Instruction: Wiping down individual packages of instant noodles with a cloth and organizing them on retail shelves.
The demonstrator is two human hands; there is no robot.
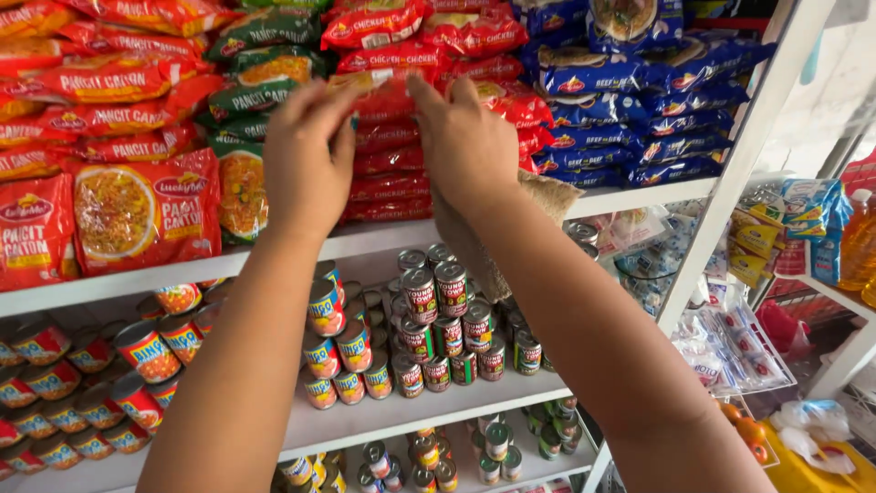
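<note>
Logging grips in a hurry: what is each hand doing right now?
Left hand: fingers pinched on the top red noodle packet of the stack.
Right hand: fingers on the same packet, brown cloth hanging beneath the wrist.

Flat red plastic noodle packet (388, 96) with pale lettering, lying level on top of a stack of like red packets at the upper shelf's middle, toward twelve o'clock, pinched at both ends, its centre showing between the fingers.

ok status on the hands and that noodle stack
Left hand and right hand both gripping a red noodle packet atop the stack. Brown cloth tucked under right hand. Nothing blocking.
</note>
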